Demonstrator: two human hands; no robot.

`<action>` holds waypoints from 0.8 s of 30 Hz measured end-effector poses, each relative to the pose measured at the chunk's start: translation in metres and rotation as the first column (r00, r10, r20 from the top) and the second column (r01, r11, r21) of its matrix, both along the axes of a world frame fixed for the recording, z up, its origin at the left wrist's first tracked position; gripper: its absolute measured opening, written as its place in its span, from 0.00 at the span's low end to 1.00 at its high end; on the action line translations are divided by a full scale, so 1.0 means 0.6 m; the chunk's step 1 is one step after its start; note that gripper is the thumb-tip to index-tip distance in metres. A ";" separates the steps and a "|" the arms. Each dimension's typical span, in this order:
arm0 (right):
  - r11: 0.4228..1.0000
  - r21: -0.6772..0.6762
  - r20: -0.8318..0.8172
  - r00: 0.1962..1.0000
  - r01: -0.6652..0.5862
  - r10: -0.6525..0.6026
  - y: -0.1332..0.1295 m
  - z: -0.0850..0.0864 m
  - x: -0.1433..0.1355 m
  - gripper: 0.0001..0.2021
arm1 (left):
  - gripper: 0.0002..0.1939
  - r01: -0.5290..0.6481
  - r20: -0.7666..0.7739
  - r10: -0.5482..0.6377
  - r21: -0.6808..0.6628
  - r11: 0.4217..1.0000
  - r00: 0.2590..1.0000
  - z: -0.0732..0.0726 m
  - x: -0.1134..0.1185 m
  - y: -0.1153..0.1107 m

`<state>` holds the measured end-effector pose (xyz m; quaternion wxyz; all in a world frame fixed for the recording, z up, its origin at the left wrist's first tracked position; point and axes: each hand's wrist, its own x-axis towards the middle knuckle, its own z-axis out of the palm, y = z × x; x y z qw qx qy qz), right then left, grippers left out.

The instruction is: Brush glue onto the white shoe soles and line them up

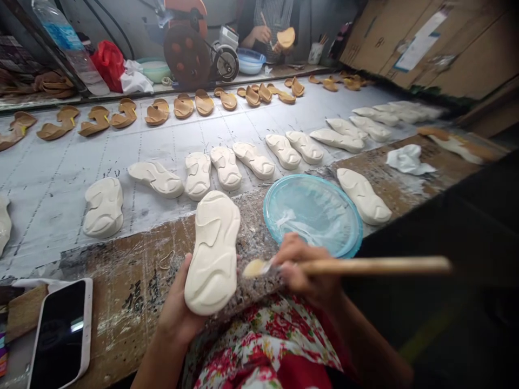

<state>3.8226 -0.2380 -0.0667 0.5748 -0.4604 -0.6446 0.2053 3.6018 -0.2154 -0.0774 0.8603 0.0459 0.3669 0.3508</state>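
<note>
Tilted up above the front edge of the bench is a cream-white shoe sole (213, 251), its moulded face toward me. My left hand (184, 300) is wrapped round its lower end from the left and beneath. My right hand (306, 265) grips a brush (377, 266) with a long wooden handle, its pale bristles pointing left, just right of the sole and apparently apart from it. Behind my right hand lies a light-blue round tub (273, 229) with whitish, wet-looking stuff inside. Another white sole rests to the right of this tub.
Several white soles (198, 173) stand in a row on the white-covered table (121, 148). Farther back runs a row of tan shoe pieces (205, 102). A phone (60, 335) lies at front left, a crumpled white cloth (409, 159) at right. A co-worker's hand (263, 35) holds a brush across the table.
</note>
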 end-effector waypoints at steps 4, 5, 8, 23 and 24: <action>0.910 -0.233 0.075 0.939 0.343 -0.335 0.018 -0.026 0.096 0.10 | 0.23 -0.068 -0.048 0.067 -0.020 0.997 0.997 -0.026 0.006 0.010; 0.894 -0.276 0.115 0.936 0.353 -0.334 0.021 -0.032 0.110 0.11 | 0.23 -0.058 -0.056 0.059 0.021 0.998 0.997 -0.031 0.008 0.011; 0.870 -0.370 0.175 0.944 0.325 -0.278 0.025 -0.043 0.129 0.11 | 0.25 -0.024 -0.100 0.032 0.078 0.997 0.995 -0.035 0.014 0.009; 0.909 0.242 -0.091 0.924 -0.340 0.370 0.010 0.017 -0.006 0.07 | 0.20 0.048 -0.192 -0.026 0.114 0.992 0.981 0.077 0.082 -0.024; 0.907 0.258 -0.082 0.927 -0.334 0.365 0.015 0.020 -0.009 0.07 | 0.19 0.051 -0.186 -0.026 0.129 0.990 0.982 0.080 0.082 -0.027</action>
